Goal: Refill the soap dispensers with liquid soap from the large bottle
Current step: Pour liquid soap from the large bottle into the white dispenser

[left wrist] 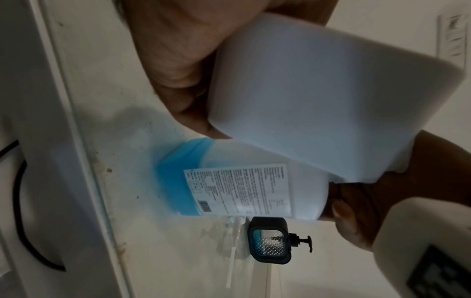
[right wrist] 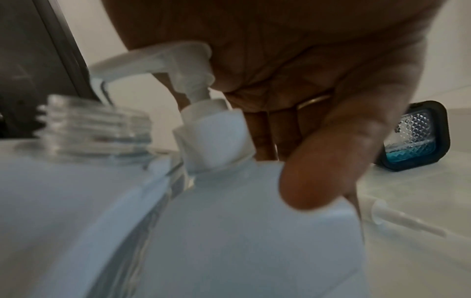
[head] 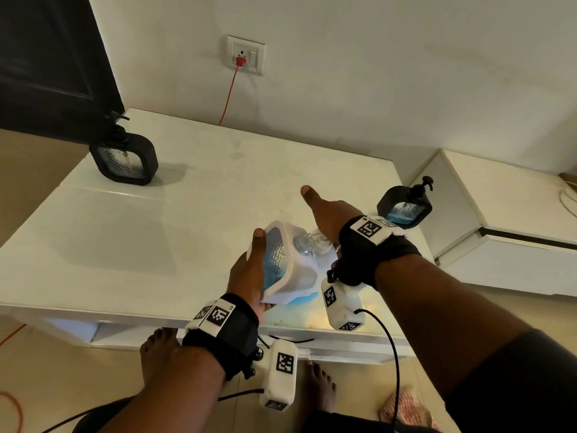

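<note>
I see left hand (head: 246, 276) fingers wrapped around the tilted white dispenser (head: 287, 264), open neck by the large bottle (left wrist: 229, 181), whose pump (right wrist: 178, 66) right hand (head: 331, 214) presses, thumb out.

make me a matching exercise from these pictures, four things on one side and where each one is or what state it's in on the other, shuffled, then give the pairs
Things
1. white dispenser
2. large bottle
3. black dispenser with blue soap in it
4. loose pump with its tube

Places or states
A. lying flat on the table
B. tilted in the left hand, threaded neck open
C. standing at the table's right edge, pump on
D. under the right hand, which is on its pump

Pairs: 1-B, 2-D, 3-C, 4-A
</note>
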A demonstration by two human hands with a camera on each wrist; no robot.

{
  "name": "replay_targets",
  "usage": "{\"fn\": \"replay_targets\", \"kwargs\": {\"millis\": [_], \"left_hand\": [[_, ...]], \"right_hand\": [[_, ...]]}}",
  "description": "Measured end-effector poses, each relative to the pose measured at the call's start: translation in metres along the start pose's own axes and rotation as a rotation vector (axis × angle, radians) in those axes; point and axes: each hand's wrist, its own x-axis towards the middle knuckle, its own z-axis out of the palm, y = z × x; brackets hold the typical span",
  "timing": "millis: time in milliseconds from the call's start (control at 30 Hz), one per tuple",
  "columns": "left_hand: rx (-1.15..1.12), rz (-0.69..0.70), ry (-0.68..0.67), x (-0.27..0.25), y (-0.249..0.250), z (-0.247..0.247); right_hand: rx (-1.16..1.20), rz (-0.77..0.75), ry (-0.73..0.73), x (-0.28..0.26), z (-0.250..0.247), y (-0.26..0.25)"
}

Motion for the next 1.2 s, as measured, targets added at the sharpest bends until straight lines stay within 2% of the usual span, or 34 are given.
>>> {"fn": "replay_targets", "kwargs": {"millis": [267, 400, 500, 633, 700, 1200], "left_hand": [[0.015, 0.003, 0.015, 0.001, 0.0, 0.0], [0.013, 0.004, -0.003, 0.003, -0.001, -0.001], [0.018, 0.0, -0.003, 0.006, -0.001, -0.002], [0.009, 0.004, 0.01, 0.007, -0.002, -0.001], [0.004, 0.005, -0.002, 0.007, -0.003, -0.001], [0.002, 0.02, -0.027, 0.011, -0.006, -0.004]], "right_hand": [[-0.091, 0.002, 0.07, 0.01, 0.007, 0.006], [-0.056, 0.0, 0.07, 0.009, 0.006, 0.007], [-0.018, -0.011, 0.021, 0.004, 0.0, 0.002], [0.135, 0.005, -0.116, -0.005, -0.009, 0.0], [0.157, 0.008, -0.131, -0.007, -0.01, -0.001], [-0.062, -0.03, 0.126, 0.009, 0.008, 0.011]]}}
